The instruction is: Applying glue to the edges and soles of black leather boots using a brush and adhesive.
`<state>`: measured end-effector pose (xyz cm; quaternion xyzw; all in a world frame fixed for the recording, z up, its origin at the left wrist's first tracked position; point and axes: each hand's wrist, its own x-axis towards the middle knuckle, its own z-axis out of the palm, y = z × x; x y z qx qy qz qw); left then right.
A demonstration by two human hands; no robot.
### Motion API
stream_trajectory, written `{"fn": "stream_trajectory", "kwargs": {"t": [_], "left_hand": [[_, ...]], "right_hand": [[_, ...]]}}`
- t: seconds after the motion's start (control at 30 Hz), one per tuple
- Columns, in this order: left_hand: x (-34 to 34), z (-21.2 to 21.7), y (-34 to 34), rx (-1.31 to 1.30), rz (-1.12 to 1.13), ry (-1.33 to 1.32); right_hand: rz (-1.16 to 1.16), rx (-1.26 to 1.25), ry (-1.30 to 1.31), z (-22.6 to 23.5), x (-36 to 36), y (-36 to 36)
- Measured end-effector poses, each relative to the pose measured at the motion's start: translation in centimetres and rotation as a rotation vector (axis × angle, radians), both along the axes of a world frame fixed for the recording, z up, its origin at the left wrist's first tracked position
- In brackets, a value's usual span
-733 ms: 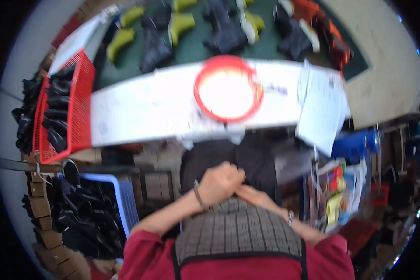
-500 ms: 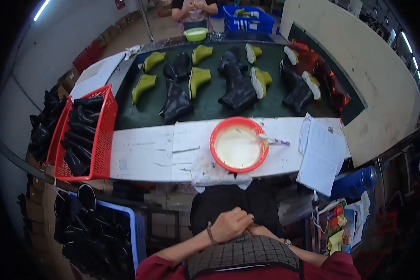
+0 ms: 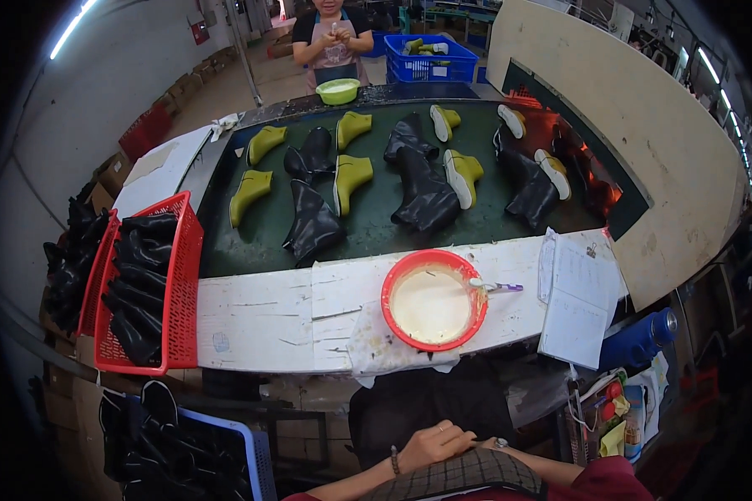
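Note:
My left hand point(image 3: 437, 442) lies over my right hand point(image 3: 486, 444) at the bottom of the view, both resting on my checked apron above a black lap cover. My left fingers are curled loosely with a ring showing; I see nothing in either hand, and the right one is mostly hidden. In front of me on the white work ledge point(image 3: 259, 321) stands a red bowl point(image 3: 434, 298) of pale creamy paste with a brush point(image 3: 495, 286) resting on its right rim.
Beyond the ledge a dark conveyor point(image 3: 376, 213) carries several black and yellow-green boots. A red basket point(image 3: 146, 284) of black boot parts sits left, a blue crate point(image 3: 226, 451) below it. Paper sheets point(image 3: 578, 301) and a blue bottle point(image 3: 639, 340) are right. Another person point(image 3: 334, 37) stands at the far end.
The view has tilted up and away, so my clasped hands have dropped to the lower edge and more of the conveyor shows. My hands stay together on my lap.

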<state>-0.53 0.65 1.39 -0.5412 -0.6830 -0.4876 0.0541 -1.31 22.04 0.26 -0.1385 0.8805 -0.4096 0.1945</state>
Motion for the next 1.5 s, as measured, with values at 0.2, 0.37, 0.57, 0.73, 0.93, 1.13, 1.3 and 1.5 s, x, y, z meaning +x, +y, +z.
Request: {"fn": "stream_trajectory", "kwargs": {"t": [0.2,0.37,0.57,0.73,0.93,1.13,1.3,1.5], "left_hand": [[-0.5,-1.3,-0.1,0.012,-0.007,-0.123],[-3.0,-1.9,-0.3,-0.195,-0.080,-0.430],[-4.7,-12.5,0.9,-0.502,0.332,-0.576],[-6.9,-15.4,2.8,-0.632,0.210,-0.272],[-8.8,-15.2,4.0,-0.548,0.227,-0.271],[-9.4,-14.8,4.1,-0.528,0.296,-0.272],[-8.2,-13.7,3.2,-0.645,0.261,-0.402],[-4.6,-1.8,4.2,-0.444,-0.202,-0.338]], "right_hand": [[0.068,0.020,0.118,1.8,-6.2,2.0],[0.147,0.031,0.177,2.8,-9.8,3.8],[0.247,0.008,0.239,2.8,-12.2,4.4],[0.254,-0.061,0.141,-0.7,-7.9,5.5],[0.135,-0.250,-0.196,-5.7,12.2,1.8],[0.095,-0.203,-0.638,3.4,10.4,-0.7],[0.005,-0.439,-0.434,9.8,9.5,4.8],[-1.027,-0.287,-0.352,0.0,10.8,7.6]]}}
